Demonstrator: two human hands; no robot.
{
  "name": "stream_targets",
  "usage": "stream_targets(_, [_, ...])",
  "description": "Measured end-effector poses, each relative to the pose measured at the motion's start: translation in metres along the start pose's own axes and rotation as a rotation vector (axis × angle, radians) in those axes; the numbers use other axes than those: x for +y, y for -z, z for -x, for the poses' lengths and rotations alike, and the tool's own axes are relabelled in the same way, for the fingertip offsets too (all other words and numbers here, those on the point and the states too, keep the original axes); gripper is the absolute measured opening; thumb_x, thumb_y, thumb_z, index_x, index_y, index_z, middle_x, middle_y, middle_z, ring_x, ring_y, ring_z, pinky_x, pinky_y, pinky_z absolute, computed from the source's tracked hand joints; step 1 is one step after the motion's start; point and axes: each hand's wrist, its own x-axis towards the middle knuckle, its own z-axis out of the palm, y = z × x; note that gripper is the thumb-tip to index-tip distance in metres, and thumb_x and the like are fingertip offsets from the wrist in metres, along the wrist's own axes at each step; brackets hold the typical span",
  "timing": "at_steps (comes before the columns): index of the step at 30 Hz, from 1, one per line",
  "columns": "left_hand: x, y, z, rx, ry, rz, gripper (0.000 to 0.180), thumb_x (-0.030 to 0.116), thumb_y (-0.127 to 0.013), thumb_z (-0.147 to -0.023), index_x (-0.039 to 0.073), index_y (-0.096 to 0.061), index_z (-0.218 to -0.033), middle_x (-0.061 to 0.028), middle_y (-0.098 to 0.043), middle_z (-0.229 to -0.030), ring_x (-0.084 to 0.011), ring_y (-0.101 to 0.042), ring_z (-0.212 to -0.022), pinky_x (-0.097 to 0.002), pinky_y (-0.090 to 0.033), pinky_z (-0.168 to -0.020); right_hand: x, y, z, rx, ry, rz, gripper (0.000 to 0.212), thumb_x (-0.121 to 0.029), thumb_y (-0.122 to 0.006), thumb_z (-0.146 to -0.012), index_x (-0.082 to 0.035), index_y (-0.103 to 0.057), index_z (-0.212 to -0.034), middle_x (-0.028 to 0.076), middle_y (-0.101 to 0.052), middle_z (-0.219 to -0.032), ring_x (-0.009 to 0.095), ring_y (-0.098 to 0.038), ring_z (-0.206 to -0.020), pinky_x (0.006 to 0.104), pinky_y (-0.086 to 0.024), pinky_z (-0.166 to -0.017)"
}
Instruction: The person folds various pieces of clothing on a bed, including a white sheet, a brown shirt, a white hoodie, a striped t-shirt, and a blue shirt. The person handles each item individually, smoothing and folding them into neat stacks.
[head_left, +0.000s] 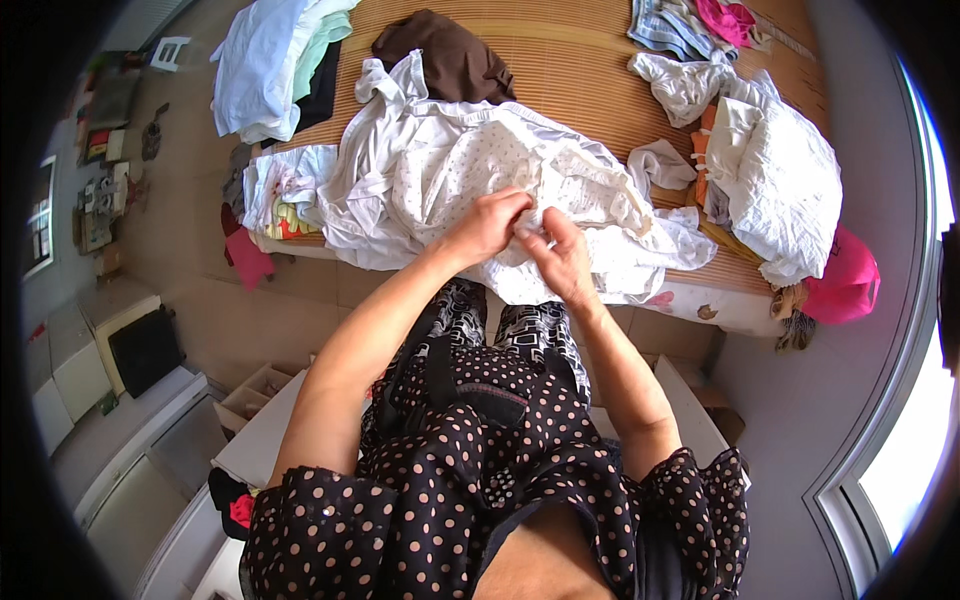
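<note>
A white garment with small dots [450, 165] lies spread and crumpled at the front of the bed, directly ahead of me. My left hand [492, 224] is closed on its cloth, with the fingers curled under. Close beside it on the right, my right hand [560, 258] pinches the same garment between thumb and fingers. The fingertips of both hands nearly meet, and the exact bit of cloth between them is partly hidden. More white fabric [610, 262] hangs over the bed's front edge below my right hand. Behind the garment lies a brown bundled cloth [445, 60].
The bed has a slatted bamboo mat [570, 50]. Folded light clothes [265, 70] are stacked at the far left, and small folded clothes [290, 190] sit nearer. A white clothes pile [785, 170] and a pink cap-like item [845, 278] stand at right, beside the wall [740, 370].
</note>
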Motion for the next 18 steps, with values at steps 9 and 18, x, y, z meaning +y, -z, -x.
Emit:
stream_targets(9, [-0.022,-0.004,0.040,-0.160,0.498,0.752,0.035,0.020,-0.047,-0.085,0.001,-0.046,-0.115,-0.0103,-0.056,-0.096,-0.0203,-0.055,-0.087,-0.0281,-0.046,-0.078,-0.080,-0.019,0.036,-0.425,0.316,-0.086,0.018,-0.009,-0.058,-0.072,-0.003,-0.050,-0.086,0.013,-0.053,-0.082,0.034,-0.054,-0.075,0.0383,-0.045,-0.062])
stream_targets(18, [-0.014,-0.034,-0.007,-0.163,0.490,0.750,0.040,0.024,-0.047,-0.085,0.001,-0.043,-0.118,-0.0118,-0.055,-0.101,-0.0192,-0.054,-0.092,-0.0291,-0.045,-0.080,-0.083,-0.023,0.046,-0.515,0.297,-0.239,0.025,-0.010,-0.060,-0.072,-0.004,-0.051,-0.094,0.013,-0.053,-0.083,0.034,-0.055,-0.074,0.0397,-0.044,-0.061])
